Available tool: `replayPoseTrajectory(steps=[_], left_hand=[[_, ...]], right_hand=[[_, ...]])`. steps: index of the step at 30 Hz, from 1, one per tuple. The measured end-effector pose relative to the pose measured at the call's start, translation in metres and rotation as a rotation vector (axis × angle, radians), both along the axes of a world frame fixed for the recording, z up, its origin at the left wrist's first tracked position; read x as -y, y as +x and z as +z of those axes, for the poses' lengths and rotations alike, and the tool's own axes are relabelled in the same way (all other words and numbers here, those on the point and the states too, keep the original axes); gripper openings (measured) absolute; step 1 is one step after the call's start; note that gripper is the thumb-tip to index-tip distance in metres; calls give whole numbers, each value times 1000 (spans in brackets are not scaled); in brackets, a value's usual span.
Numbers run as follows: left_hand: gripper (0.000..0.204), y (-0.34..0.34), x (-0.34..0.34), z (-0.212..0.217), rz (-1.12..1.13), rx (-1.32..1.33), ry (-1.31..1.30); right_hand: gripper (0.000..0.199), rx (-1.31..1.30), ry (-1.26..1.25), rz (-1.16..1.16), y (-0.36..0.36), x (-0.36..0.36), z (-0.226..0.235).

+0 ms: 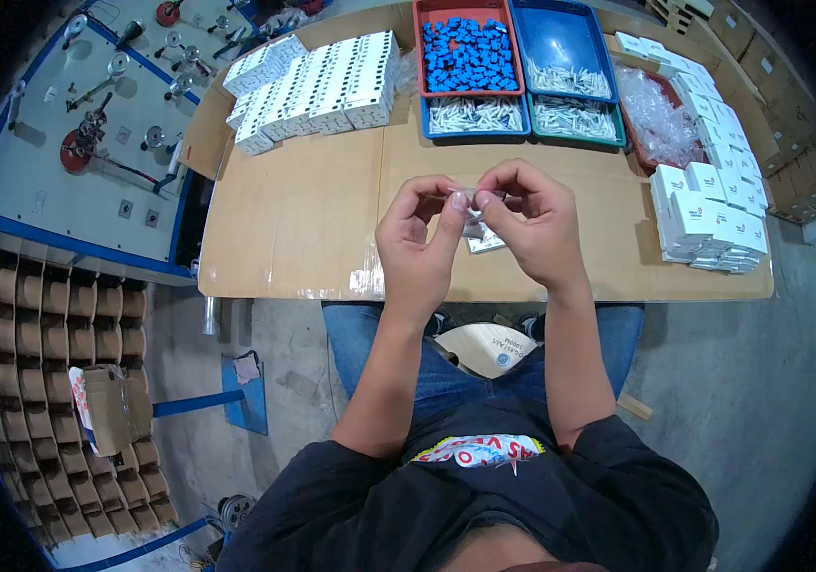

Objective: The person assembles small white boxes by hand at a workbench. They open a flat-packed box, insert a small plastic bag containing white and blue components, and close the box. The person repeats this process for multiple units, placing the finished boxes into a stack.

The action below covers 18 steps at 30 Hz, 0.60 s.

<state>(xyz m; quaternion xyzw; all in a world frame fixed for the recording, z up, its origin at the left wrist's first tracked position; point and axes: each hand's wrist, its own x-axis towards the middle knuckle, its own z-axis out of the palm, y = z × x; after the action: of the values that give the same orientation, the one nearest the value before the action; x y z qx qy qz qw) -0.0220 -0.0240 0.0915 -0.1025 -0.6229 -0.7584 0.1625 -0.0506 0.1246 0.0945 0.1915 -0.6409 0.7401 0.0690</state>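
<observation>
My left hand (419, 238) and my right hand (541, 229) meet above the cardboard-covered table (313, 219). Their thumbs and fingertips pinch a small clear plastic bag (473, 227) between them. What the bag contains, if anything, is too small to make out. Just below the fingers lies a small white box (487, 242), partly covered by my right hand.
Stacked white boxes stand at the back left (322, 91) and along the right (713, 224). Behind my hands are a red tray (418, 57) of blue parts, blue and green trays (575, 143) of slim white pieces, and a reddish tray of clear plastic bags (658, 119).
</observation>
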Motion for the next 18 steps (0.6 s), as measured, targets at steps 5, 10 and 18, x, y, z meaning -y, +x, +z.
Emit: replayPoseTrajectory(steps=[5,10,18], left_hand=[[13,1,-1,-3,37,-26,-20],[14,1,-2,-4,37,-12,-12],[12,0,-2,-5,50,-9,-25]], right_hand=[[9,-11,17,25,0,1,0],[9,-24,33,8,-2,1,-2],[9,-10,19,-2,-1,1,-4]])
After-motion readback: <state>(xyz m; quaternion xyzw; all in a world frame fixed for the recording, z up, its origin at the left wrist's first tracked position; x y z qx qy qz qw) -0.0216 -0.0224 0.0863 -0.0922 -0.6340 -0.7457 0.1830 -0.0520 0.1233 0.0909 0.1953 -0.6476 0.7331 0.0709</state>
